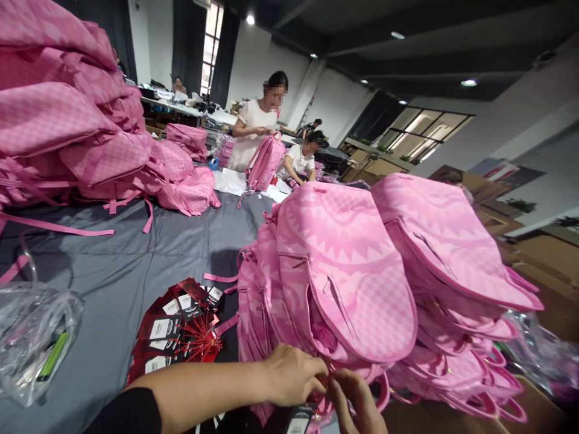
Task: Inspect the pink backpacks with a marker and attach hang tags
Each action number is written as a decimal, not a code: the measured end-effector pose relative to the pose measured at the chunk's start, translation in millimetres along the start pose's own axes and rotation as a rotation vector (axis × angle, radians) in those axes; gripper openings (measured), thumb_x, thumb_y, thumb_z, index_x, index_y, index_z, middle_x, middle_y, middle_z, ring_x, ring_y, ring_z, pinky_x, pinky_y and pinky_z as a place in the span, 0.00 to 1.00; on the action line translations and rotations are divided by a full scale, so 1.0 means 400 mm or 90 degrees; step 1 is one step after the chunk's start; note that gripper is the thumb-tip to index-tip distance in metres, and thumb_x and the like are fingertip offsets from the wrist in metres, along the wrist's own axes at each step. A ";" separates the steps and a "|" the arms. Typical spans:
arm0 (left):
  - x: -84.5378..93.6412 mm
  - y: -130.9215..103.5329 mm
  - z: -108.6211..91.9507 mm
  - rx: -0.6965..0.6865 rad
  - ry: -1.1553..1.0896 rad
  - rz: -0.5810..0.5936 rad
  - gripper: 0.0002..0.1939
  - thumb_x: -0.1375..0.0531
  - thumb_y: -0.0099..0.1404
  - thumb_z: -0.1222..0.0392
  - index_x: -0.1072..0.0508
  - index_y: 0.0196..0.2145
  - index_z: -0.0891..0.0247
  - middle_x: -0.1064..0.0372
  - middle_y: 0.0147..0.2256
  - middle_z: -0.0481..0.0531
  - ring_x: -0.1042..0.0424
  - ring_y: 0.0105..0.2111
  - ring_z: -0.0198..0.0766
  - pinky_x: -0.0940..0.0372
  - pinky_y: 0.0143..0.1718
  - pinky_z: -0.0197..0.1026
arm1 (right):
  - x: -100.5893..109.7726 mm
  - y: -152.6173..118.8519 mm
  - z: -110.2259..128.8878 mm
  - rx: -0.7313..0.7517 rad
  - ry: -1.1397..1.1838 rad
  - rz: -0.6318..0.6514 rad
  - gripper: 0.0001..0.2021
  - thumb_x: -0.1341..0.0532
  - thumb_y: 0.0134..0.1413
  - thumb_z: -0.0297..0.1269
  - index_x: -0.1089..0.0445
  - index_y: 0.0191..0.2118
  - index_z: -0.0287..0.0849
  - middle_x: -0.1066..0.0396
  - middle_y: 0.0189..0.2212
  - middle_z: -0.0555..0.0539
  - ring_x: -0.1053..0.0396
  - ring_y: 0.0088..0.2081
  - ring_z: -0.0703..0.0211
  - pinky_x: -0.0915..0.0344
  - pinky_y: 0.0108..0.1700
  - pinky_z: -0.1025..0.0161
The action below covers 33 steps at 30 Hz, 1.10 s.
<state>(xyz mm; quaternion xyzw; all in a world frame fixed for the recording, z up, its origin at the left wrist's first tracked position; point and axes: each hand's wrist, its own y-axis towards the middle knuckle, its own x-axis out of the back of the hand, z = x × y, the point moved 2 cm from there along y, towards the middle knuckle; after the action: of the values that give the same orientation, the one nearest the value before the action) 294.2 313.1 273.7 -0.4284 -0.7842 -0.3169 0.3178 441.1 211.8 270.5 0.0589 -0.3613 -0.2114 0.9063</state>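
My left hand (296,375) reaches in from the left with fingers pinched at the lower edge of a pink backpack (353,265). Just beside it, my right hand (355,401) is closed too, its fingertips meeting the left ones. A bit of red string shows between the fingers, and a black hang tag (298,422) with a white label lies right under them. The exact grip is partly hidden by the fingers. Left of the backpack, several hang tags (165,328) are fanned out, their red strings (205,337) bunched together.
A second stack of pink backpacks (443,241) stands at right, and a tall heap of backpacks (81,120) at left. A clear plastic bag (36,337) with a green cutter (53,355) lies on the grey cloth (113,259). Across the table a person (257,120) holds a backpack (266,163).
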 end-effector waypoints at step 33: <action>-0.073 -0.018 0.028 -0.161 0.080 -0.104 0.14 0.54 0.72 0.60 0.31 0.45 0.65 0.27 0.43 0.53 0.27 0.42 0.37 0.33 0.40 0.39 | -0.010 -0.010 0.040 -0.042 -0.009 -0.082 0.15 0.40 0.55 0.48 0.33 0.40 0.42 0.28 0.32 0.45 0.27 0.31 0.57 0.28 0.32 0.63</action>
<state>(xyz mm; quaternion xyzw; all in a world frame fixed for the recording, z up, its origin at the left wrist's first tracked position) 298.0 304.9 242.8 -0.3791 -0.7489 -0.4642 0.2827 426.2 210.8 278.6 0.0509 -0.3559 -0.2811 0.8898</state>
